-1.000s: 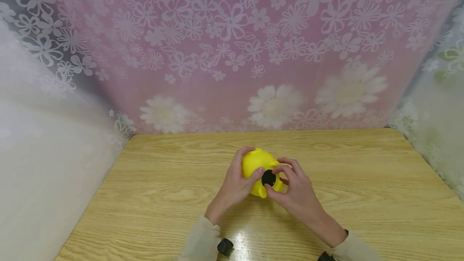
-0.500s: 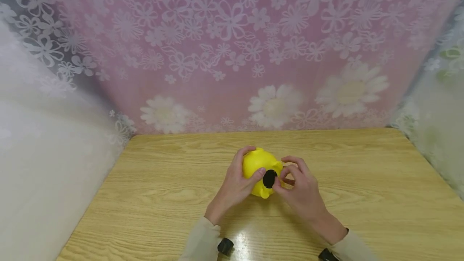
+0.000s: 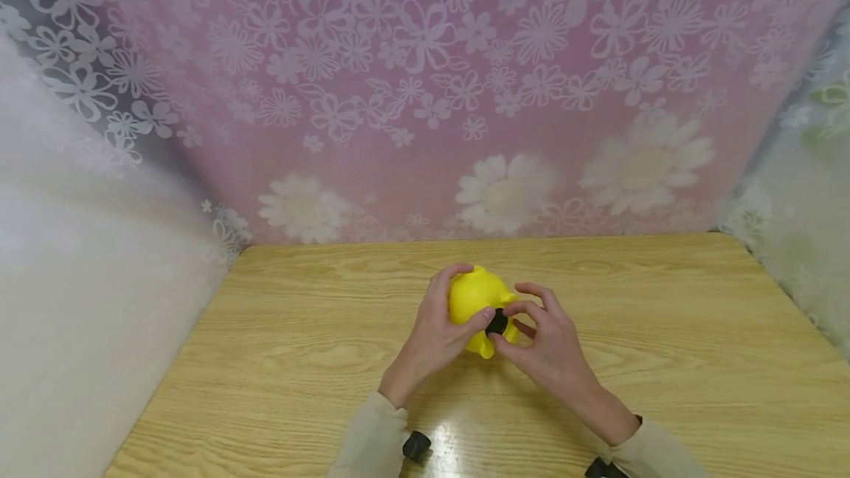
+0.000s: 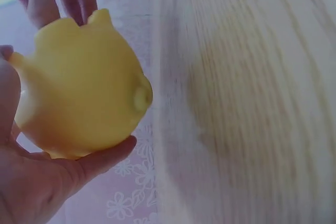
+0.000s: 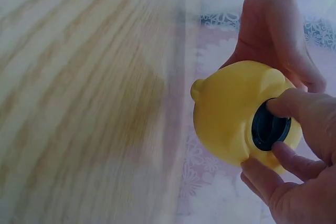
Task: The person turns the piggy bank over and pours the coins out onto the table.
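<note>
A round yellow piggy bank [image 3: 474, 295] with stubby feet is tipped so its underside faces right. My left hand [image 3: 434, 330] grips its rounded body, thumb lying near the black stopper [image 3: 496, 322] in the underside. With thumb and fingertips at opposite edges of that stopper, my right hand [image 3: 551, 349] pinches it. In the right wrist view the round stopper [image 5: 266, 129] sits in its hole, with a raised bar across the middle. Seen in the left wrist view, the bank [image 4: 89, 87] is cradled by the left hand [image 4: 39, 182], a small knob toward the table.
Beneath the hands spreads a wood-grain table [image 3: 299, 345]. A pink flowered curtain [image 3: 398, 94] hangs along its back edge, with pale curtains at both sides. Black wrist devices [image 3: 416, 447] show by the beige sleeves [image 3: 372, 434].
The right fingers were bunched at the stopper's right edge half a second ago; now they span it again. The bank and both hands have shifted slightly up and right, the bank turning a little.
</note>
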